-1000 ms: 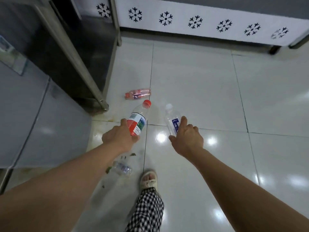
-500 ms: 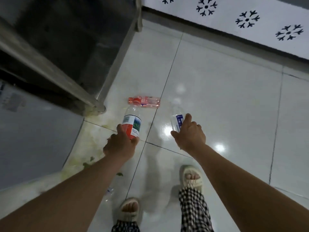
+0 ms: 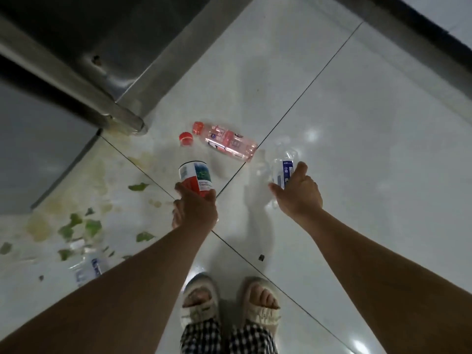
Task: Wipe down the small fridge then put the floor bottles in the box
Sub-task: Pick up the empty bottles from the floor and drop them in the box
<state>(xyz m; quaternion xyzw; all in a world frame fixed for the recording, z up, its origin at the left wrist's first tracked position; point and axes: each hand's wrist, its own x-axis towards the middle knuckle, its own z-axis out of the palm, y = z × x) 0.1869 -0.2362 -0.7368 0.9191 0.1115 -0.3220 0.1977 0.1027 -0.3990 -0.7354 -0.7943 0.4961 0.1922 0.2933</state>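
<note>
My left hand grips a clear bottle with a red cap and a red-and-white label, pointing away from me. My right hand holds a clear bottle with a blue label. A pink bottle with a red cap lies on its side on the white tiled floor, just beyond both hands. Another clear bottle with a blue label lies on the floor at the lower left, partly hidden by my left forearm.
A steel table leg and frame stand at the upper left, with a grey cabinet face beside it. Green leaf scraps and yellowish stains cover the floor at left. My feet in pale slippers stand below the hands.
I have stepped forward and the camera has tilted down; the pink bottle is now closer below me. Both hands still hold their bottles.
</note>
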